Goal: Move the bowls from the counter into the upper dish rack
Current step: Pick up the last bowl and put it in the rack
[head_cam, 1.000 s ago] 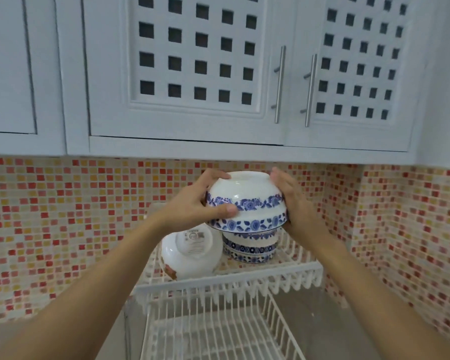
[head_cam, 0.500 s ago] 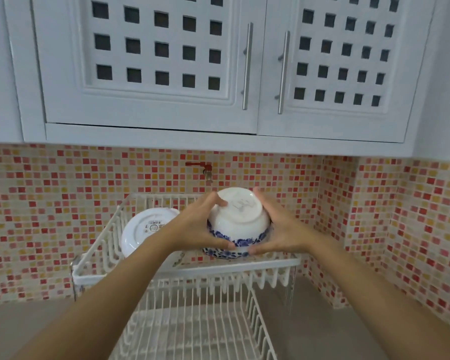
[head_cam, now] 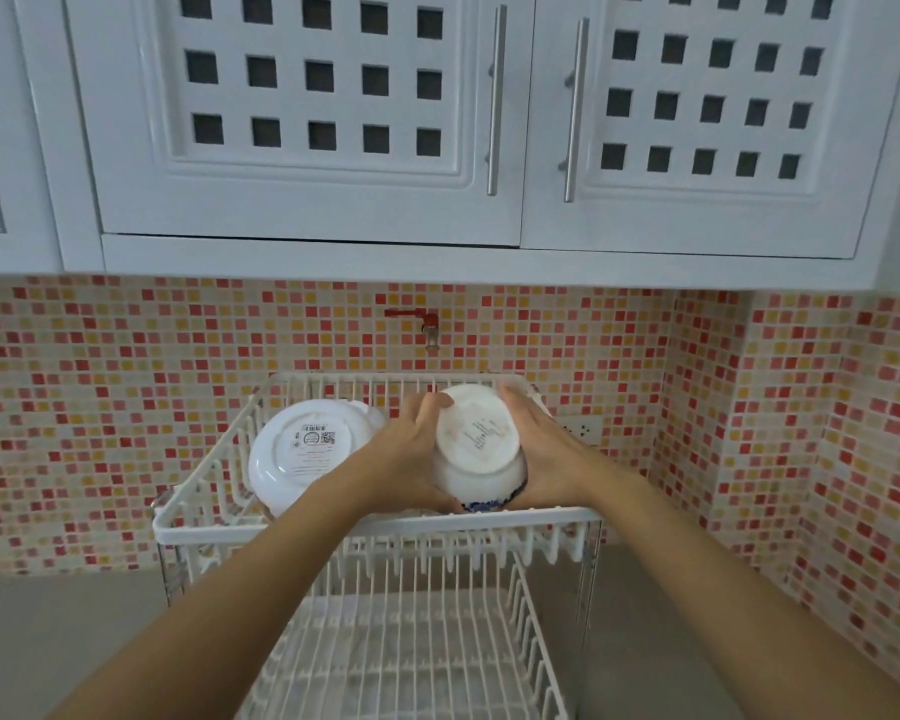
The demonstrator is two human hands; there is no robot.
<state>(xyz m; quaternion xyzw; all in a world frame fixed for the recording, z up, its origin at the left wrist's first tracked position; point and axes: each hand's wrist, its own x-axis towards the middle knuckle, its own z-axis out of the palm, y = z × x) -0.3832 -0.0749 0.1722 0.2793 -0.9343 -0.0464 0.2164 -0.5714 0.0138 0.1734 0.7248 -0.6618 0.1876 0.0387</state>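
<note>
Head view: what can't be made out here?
- Head view: whatever sits under the upside-down blue-patterned white bowl, hidden by left hand and right hand.
- White label-bottomed bowl: label print too small.
- White wire lower rack: cut off by bottom edge.

Home kitchen, pretty clearly.
White lattice-front wall cabinets (head_cam: 302, 111) with bar handles (head_cam: 494, 101), red-and-orange mosaic tile backsplash (head_cam: 126, 387), a grey counter (head_cam: 48, 631) and a two-tier white wire dish rack (head_cam: 380, 530) holding upturned bowls (head_cam: 307, 449).
</note>
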